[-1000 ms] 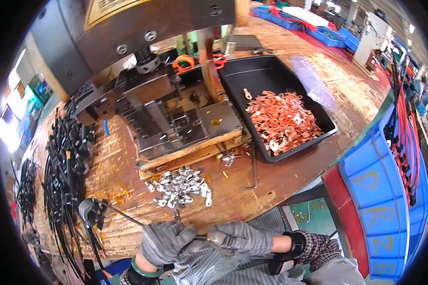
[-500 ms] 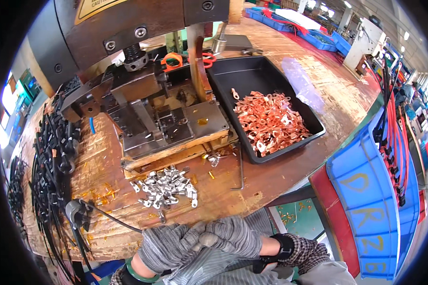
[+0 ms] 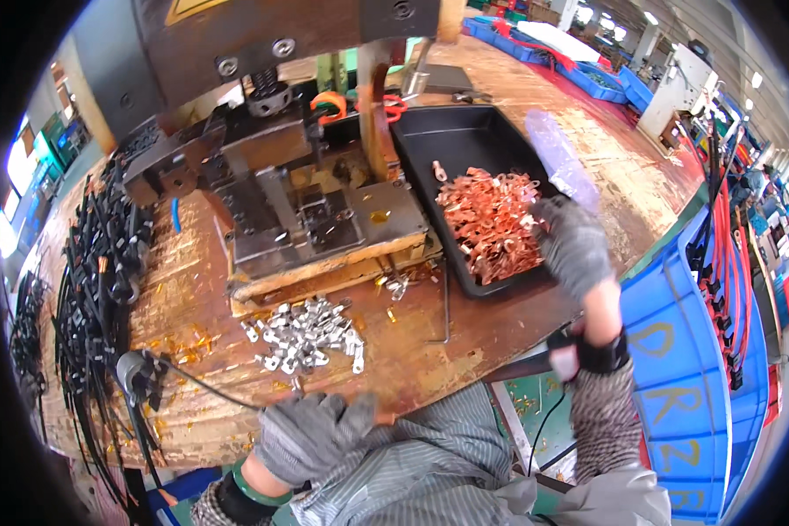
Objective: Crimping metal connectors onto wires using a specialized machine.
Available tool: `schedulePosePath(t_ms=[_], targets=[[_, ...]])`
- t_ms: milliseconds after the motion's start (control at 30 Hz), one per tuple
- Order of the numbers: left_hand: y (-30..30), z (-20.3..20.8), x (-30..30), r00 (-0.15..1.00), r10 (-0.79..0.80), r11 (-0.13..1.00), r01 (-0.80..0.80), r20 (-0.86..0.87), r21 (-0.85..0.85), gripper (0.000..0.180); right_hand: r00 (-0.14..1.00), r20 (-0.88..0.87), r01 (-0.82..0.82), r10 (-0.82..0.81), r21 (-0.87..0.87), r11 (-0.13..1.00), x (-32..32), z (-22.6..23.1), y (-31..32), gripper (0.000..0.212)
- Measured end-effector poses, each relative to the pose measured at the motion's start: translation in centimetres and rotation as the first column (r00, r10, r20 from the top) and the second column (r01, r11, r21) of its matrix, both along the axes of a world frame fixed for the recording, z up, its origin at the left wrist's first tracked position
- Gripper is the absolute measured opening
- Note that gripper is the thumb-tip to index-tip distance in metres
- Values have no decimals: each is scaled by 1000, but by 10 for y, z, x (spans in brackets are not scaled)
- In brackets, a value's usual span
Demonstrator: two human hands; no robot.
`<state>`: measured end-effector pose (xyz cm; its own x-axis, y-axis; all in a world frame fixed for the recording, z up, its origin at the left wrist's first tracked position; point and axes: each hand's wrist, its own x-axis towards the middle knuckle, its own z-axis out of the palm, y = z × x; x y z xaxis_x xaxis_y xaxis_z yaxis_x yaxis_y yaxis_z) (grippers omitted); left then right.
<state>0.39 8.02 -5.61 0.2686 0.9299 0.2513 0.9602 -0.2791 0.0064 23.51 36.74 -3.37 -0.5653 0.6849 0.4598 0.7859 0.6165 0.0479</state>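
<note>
Fingers of the left hand (image 3: 316,436) curl snugly around the black cable (image 3: 209,391), which slants away leftward over the desk (image 3: 412,368); I see a coppery tip (image 3: 384,419) beyond them. Farther out, the copper lugs (image 3: 486,219) lie heaped in the near part of the black tray (image 3: 465,140), just left of the blurred right hand (image 3: 572,250), clearly the nearer one. I cannot tell whether its fingers pinch any.

both hands (image 3: 579,247) wear grey gloves (image 3: 311,443), with checked sleeves (image 3: 605,421), green wristband (image 3: 256,494) and striped clothing (image 3: 421,478).
</note>
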Motion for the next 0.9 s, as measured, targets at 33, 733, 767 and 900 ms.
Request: schedulePosePath(t_ms=[33,733,767,900], targets=[[4,2,2,992,27,998,-33,124,44,27,999,18,-48,49,-34,998,9,-7,28,18],[11,14,-22,753,210,959,-34,623,-281,24,605,-716,-655,349,-199,728,-33,-7,-101,8],[15,15,-23,742,223,950,-19,633,-312,24,644,-590,-640,487,-66,766,-35,-18,-107,7],[18,15,-22,760,191,954,4,621,-298,26,670,-463,-658,580,-7,753,-44,-26,-134,18]])
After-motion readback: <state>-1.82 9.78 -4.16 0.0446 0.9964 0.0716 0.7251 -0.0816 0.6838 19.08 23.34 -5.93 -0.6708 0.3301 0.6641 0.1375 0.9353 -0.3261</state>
